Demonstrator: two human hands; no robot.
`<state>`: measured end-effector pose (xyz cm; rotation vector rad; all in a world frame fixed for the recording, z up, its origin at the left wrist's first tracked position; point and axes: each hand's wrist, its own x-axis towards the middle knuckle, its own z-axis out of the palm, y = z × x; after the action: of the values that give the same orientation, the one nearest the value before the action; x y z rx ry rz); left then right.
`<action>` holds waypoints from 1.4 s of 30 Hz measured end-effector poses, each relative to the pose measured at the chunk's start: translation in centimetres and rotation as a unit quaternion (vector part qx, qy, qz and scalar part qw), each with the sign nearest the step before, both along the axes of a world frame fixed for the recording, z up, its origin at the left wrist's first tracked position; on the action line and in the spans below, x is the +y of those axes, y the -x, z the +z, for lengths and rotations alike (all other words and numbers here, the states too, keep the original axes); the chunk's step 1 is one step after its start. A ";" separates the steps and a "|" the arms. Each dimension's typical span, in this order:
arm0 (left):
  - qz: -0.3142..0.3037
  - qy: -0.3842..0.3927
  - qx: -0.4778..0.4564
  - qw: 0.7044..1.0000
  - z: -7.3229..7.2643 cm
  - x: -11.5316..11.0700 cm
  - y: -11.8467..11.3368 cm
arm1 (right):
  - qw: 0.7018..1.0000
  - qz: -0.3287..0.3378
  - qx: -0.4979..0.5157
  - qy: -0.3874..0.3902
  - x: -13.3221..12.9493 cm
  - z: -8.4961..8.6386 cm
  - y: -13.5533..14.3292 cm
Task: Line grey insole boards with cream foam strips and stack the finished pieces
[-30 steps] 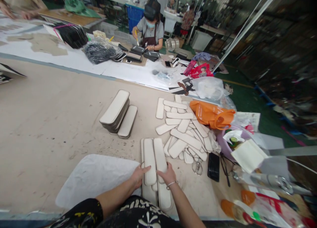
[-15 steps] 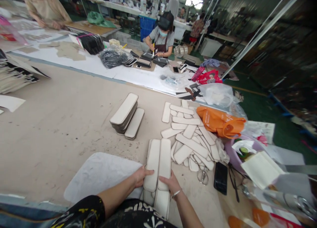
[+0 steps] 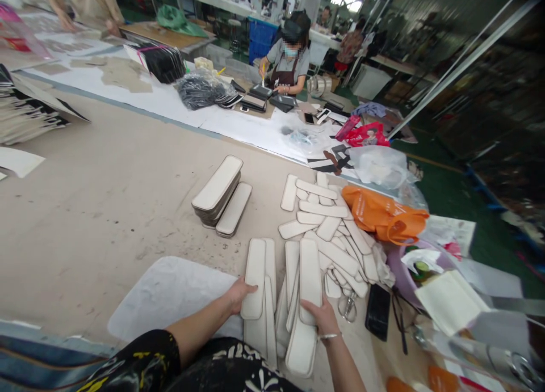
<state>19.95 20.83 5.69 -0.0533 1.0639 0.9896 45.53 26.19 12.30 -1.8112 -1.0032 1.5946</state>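
White rounded strips with dark edges lie in front of my body. My left hand (image 3: pixel 242 296) grips a left strip (image 3: pixel 254 278), thumb on top, with more strips beneath it. On the right, my right hand (image 3: pixel 321 315) holds another strip (image 3: pixel 310 273) by its lower right edge, thumb on its face. Several strips (image 3: pixel 292 267) fan out between and below my hands. Beyond them stand a tall stack of strips (image 3: pixel 218 183) and a shorter stack (image 3: pixel 234 209) side by side. To the right spreads a loose heap of strips (image 3: pixel 332 227).
A white sheet (image 3: pixel 170 295) lies by my left forearm. Right of the heap are scissors (image 3: pixel 348 308), a black phone (image 3: pixel 377 311), an orange bag (image 3: pixel 383 213) and a purple basin (image 3: pixel 398 267). Across the table a masked person (image 3: pixel 289 63) works on dark pieces.
My hands have moved apart, each with a strip, and the strips between them are now spread out. The view has shifted slightly.
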 end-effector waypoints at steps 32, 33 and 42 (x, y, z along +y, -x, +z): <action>0.031 -0.071 -0.070 0.995 6.9 4.2 -5.6 | 0.821 0.317 -0.446 -0.163 2.0 13.4 8.8; 0.029 -0.037 -0.035 0.998 6.1 3.9 -5.2 | 0.815 0.328 -0.448 -0.162 1.9 12.1 9.2; -0.021 -0.008 -0.040 0.999 2.8 2.5 -2.6 | 0.811 0.386 -0.426 -0.108 1.0 1.6 9.0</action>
<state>22.51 23.34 8.49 -0.0577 0.9808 0.9510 36.56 27.22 13.91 -2.0923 -2.4672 0.8515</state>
